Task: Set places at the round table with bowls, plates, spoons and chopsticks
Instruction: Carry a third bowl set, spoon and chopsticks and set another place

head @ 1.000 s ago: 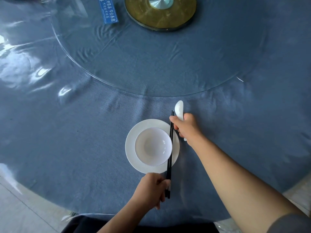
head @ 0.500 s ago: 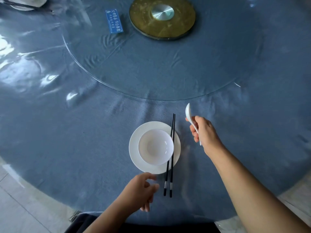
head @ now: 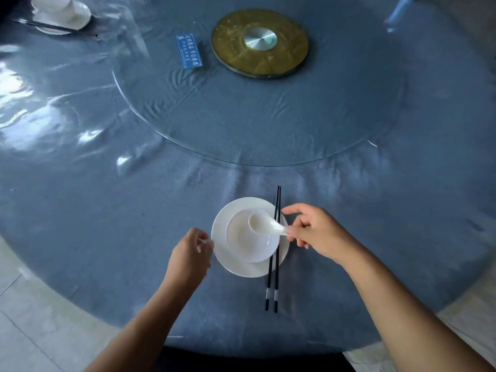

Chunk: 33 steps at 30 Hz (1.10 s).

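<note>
A white bowl (head: 247, 247) stands on a white plate (head: 236, 267) near the front edge of the blue-clothed round table (head: 107, 224). Two black chopsticks (head: 273, 280) lie side by side across the plate's right rim, tips pointing away from me. My right hand (head: 319, 234) pinches the handle of a white spoon (head: 261, 224), whose scoop sits inside the bowl. My left hand (head: 190, 253) is blurred, with loosely curled fingers at the plate's left rim, and I see nothing held in it.
A glass turntable (head: 268, 124) with a gold hub (head: 259, 42) and a blue card (head: 189, 51) fills the table's middle. Another set place (head: 61, 14) sits at the far left. The table's edge and a tiled floor (head: 40, 331) lie close below.
My left hand let go of the chopsticks and moved to the plate's left rim. My right hand swung the spoon from right of the chopsticks into the bowl.
</note>
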### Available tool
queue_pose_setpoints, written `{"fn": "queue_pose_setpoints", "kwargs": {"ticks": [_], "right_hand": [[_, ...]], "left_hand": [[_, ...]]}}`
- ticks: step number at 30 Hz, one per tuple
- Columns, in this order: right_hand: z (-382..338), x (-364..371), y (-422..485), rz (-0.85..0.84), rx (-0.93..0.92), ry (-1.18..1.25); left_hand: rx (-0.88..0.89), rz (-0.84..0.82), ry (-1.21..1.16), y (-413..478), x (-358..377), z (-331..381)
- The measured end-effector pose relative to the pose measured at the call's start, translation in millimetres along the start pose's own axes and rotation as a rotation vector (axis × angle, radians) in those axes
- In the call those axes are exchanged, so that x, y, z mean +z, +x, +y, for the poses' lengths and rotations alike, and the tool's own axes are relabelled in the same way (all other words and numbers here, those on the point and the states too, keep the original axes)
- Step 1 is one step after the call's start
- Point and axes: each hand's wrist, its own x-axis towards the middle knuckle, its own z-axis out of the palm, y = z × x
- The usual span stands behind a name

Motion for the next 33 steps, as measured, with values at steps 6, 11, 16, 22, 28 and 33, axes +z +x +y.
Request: {"fn": "queue_pose_setpoints", "kwargs": {"ticks": [6, 11, 16, 22, 28, 33], "right_hand": [[12, 8, 10, -0.055, -0.008, -0.15], [15, 16, 19, -0.042, -0.03, -0.179], [20, 27, 22, 0.041, -0.05, -0.23], [26, 38, 22, 0.156, -0.047, -0.211], [27, 44, 21, 0.194, -0.034, -0.186], [28, 37, 16, 0.313, -0.009, -0.063]], "left_hand": [[0.038, -0.246, -0.263, 17, 1, 20], [-0.051, -0.4, -0.477, 11, 5, 25], [-0.041, -0.388, -0.488, 8, 6, 27], [-0.028, -0.375, -0.503, 8, 8, 26], [-0.008, -0.357, -0.495, 8, 9, 24], [0.017, -0.234, -0.422, 12, 7, 20]]}}
